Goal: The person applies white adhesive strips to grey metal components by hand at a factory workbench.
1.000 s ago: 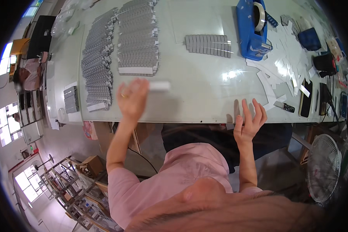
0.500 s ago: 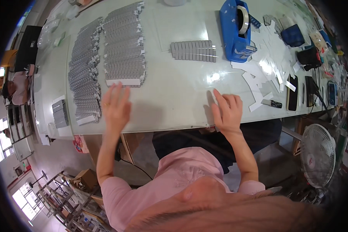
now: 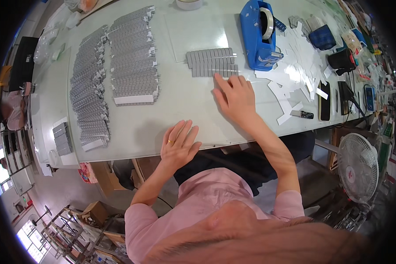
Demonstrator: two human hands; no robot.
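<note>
Two short rows of grey rectangular strips lie on the table, the far row (image 3: 210, 56) and the near row (image 3: 202, 71). Clear tape runs across them, and the near row sits slightly to the right. My right hand (image 3: 237, 97) reaches to the near row, its index fingertip at the row's front edge and the other fingers loosely bent. It grips nothing that I can see. Over the table's front edge is my left hand (image 3: 179, 144), empty, fingers stretched out, a ring on one. To its upper left stand two long overlapping stacks of similar strips, the right stack (image 3: 132, 57) and the left stack (image 3: 89, 88).
A blue tape dispenser (image 3: 253, 39) stands right of the rows. Beyond it are white paper scraps (image 3: 290, 88), a black phone (image 3: 324, 102) and a dark cup (image 3: 341, 60). A small grey bundle (image 3: 62, 138) lies far left. A fan (image 3: 358, 167) stands off the table's right end.
My left hand has drawn back from the right stack to the table's front edge. My right hand has moved forward and left to the near row. The whole view has shifted slightly.
</note>
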